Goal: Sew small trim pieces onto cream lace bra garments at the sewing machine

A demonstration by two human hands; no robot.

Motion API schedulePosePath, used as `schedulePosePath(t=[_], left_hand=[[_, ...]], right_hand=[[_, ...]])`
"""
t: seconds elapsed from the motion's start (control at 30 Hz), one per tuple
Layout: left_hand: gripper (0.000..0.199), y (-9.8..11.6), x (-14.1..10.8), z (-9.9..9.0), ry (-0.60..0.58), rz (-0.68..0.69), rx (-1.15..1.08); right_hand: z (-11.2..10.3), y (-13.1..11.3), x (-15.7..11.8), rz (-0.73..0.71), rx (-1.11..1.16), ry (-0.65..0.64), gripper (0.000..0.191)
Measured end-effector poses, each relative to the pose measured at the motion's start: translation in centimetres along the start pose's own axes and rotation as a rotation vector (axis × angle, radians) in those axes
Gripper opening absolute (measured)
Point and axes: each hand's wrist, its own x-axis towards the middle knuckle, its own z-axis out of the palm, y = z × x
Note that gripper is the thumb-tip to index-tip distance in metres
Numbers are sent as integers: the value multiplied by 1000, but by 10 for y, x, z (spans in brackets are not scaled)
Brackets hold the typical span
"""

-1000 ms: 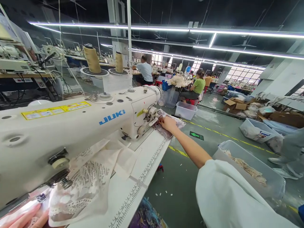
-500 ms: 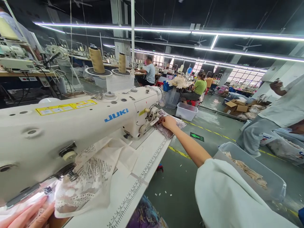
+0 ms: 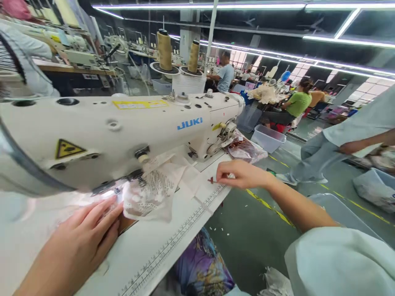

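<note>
A white sewing machine point(image 3: 154, 123) stands over a white table with a printed ruler point(image 3: 173, 242). White lace fabric point(image 3: 151, 189) lies under the machine's arm, beside the lit needle area. My left hand point(image 3: 86, 230) rests flat on the fabric at the needle area, fingers stretched out. Over the table's right end, my right hand point(image 3: 237, 172) pinches a small reddish-brown piece point(image 3: 211, 180) between its fingertips. A clear plastic bag with brown contents point(image 3: 247, 148) lies at the far end of the table, just beyond my right hand.
Two tan thread cones point(image 3: 165, 51) stand behind the machine. A clear bin point(image 3: 268, 137) is on the floor past the table. A person in light clothes point(image 3: 317, 152) stands at the right; other people sit farther back.
My right hand has come back from the plastic bag toward me, with the small brown piece now in its fingers. The view has turned left and down, showing more of my left hand.
</note>
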Motion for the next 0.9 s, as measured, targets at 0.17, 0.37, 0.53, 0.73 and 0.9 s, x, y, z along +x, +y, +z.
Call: schedulePosePath(t=[0.17,0.37,0.53,0.73,0.9], left_hand=[[38,17,13,-17,-53,-19,149],[37,20,13,-20,-30,-19,176],[38,20,10,-18,-61,-83,110],[36,21,9,-18,-97,-96,124],[37,21,9,-19,-82,-97,120]], right_hand=[[51,-77,55,-536,74,-120,15],[84,-123,126,-532,-182,-371,22],[97,-128,107,-420,-253,-44,15],[136,-127,58,-232,-24,159,14],[159,-133,61,-193,4,265,16]])
